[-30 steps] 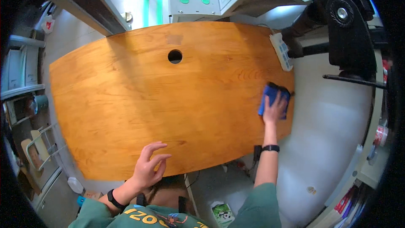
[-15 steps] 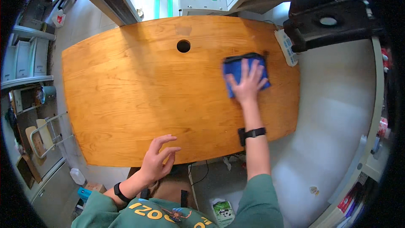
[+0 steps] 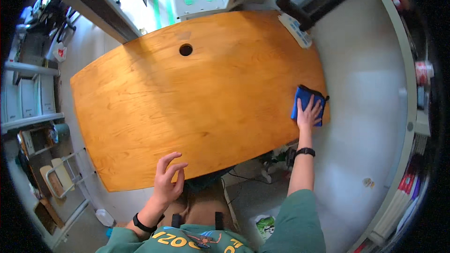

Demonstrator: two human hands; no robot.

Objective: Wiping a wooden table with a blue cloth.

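Observation:
My right hand (image 3: 308, 113) lies flat with spread fingers on a folded blue cloth (image 3: 300, 99) with black edging. The cloth rests near the right edge of the wooden tabletop (image 3: 206, 98); its underside and the part below my palm are hidden. At the table's near edge, my left hand (image 3: 168, 178) hovers with its fingers loosely bent and apart, and nothing is in it.
A round black hole (image 3: 186, 49) opens in the far part of the tabletop. A white power strip (image 3: 295, 31) sits at the far right corner beneath a dark metal arm (image 3: 300, 11). Beyond the right edge stands a pale panel (image 3: 365, 93). Cables (image 3: 248, 177) hang below the near edge.
My right hand has slid the blue cloth toward the right edge and nearer to me. My left hand keeps its bent pose. The whole view has turned and shifted.

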